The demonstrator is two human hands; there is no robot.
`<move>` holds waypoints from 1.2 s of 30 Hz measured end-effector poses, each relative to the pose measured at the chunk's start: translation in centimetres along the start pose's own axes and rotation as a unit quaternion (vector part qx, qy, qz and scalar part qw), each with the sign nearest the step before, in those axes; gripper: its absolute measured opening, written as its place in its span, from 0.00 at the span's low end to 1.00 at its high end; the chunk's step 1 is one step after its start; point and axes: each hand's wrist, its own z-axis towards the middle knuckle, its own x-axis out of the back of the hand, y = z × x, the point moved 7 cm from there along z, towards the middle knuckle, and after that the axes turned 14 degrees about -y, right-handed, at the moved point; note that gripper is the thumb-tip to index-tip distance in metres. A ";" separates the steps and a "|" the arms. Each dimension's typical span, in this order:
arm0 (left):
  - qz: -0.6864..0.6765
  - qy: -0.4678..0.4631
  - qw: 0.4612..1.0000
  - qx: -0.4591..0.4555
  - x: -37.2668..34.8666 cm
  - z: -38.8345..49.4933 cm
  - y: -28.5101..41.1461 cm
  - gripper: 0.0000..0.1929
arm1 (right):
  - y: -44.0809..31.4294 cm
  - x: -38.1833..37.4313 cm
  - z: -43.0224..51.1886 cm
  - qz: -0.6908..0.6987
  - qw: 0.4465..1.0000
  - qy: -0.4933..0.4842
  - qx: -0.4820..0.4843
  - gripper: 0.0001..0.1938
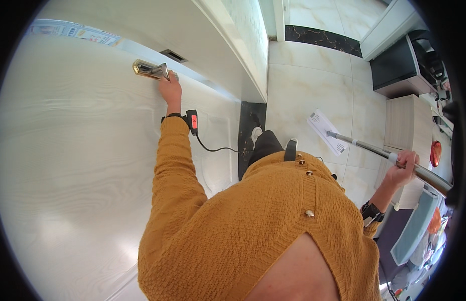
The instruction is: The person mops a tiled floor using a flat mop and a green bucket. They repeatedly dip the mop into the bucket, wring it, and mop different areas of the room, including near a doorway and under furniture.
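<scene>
With my left hand [170, 89] I grip the metal lever handle [157, 70] of a white door [86, 113], which stands slightly ajar beside its frame. On the right, my right hand [402, 170] is closed around the metal pole of a flat mop [372, 148]. The mop's white flat head [327, 131] rests on the tiled floor in front of my feet. A black device with a cable hangs at my left wrist.
A strike plate [173, 55] sits in the door frame. A dark stone threshold [251, 116] runs below the door. At the right stand a black-topped cabinet [393, 62] and a light wooden cabinet [400, 124]. Another dark threshold [323, 39] crosses the floor ahead.
</scene>
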 end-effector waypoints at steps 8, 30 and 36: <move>0.027 0.025 0.999 -0.028 -0.4 -4.2 3.3 0.16 | -0.3 1.4 -0.3 -0.024 1.000 0.007 0.015 0.15; -0.033 0.011 0.999 0.010 -4.5 -11.3 9.3 0.17 | 3.4 9.1 -0.6 0.054 0.998 -0.004 -0.037 0.16; -0.029 0.015 0.999 0.016 -3.9 -11.7 10.8 0.16 | 3.0 8.8 -0.6 0.031 0.999 -0.003 -0.031 0.16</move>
